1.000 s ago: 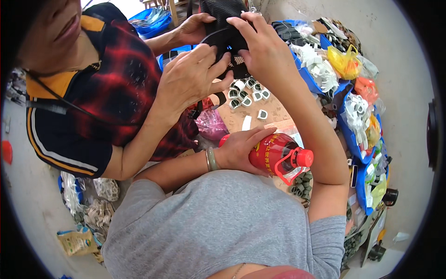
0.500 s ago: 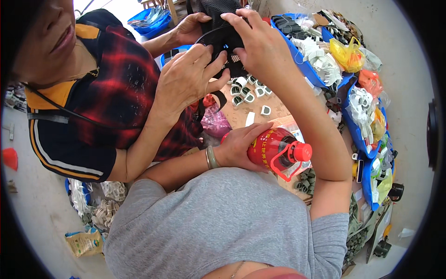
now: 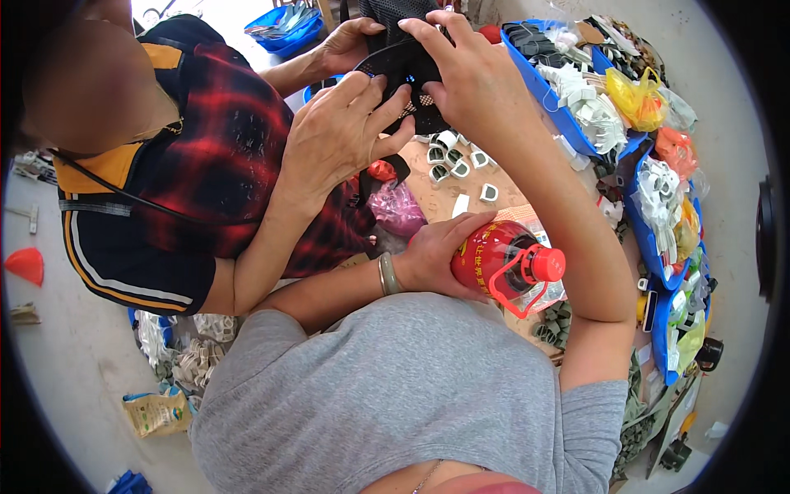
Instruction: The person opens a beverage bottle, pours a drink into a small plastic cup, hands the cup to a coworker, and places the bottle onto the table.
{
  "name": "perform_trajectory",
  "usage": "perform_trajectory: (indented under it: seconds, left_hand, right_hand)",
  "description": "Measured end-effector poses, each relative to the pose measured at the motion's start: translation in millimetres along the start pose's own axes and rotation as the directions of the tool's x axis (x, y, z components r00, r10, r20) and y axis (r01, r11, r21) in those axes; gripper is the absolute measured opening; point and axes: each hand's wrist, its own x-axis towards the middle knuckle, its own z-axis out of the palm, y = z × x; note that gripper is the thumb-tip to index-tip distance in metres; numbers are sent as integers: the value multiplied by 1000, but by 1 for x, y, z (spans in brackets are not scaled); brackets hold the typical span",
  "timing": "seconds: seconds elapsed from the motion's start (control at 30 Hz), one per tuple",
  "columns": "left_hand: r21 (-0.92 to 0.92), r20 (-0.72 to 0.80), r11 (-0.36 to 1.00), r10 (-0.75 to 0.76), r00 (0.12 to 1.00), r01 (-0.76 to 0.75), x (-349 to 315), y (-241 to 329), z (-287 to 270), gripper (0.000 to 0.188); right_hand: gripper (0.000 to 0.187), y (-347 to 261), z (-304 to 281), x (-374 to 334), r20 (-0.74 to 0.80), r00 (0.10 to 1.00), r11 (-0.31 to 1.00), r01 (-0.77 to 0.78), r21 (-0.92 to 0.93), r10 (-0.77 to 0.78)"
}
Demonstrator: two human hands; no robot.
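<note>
My left hand [image 3: 440, 255], with a bangle at the wrist, wraps round a large red-labelled bottle [image 3: 487, 245] of dark drink. The bottle lies tilted in front of my chest, its red cap and carry loop pointing right. Farther away, my right hand [image 3: 477, 74] grips the right side of a black mesh fabric item [image 3: 421, 66], thumb low and fingers over the top; its exact kind is unclear. A co-worker's near hand [image 3: 337, 132] pinches the same item's left side, and their other hand [image 3: 350, 48] holds its far part.
On the brown tabletop [image 3: 432, 193] lie several white-and-dark D-shaped pieces [image 3: 453, 160] and a purple plastic bag [image 3: 397, 207]. Blue bins [image 3: 543, 103] of parts and coloured bags line the right. The co-worker in a red-and-black checked apron [image 3: 239, 123] stands close on my left.
The whole view has shifted slightly, so everything sits a little farther right. Both my hands keep their holds, and the co-worker's hands stay on the black item.
</note>
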Motion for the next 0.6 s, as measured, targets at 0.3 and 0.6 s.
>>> perform_trajectory:
  seconds: [0.3, 0.6]
  left_hand:
    - [-34, 37, 996, -82, 996, 83, -3, -6, 0, 119]
    - [28, 64, 996, -88, 994, 86, 0, -13, -3, 118]
  right_hand:
    - [58, -2, 2, -1, -21, 1000, 998, -15, -61, 13]
    - [76, 3, 6, -5, -17, 999, 999, -44, -23, 43]
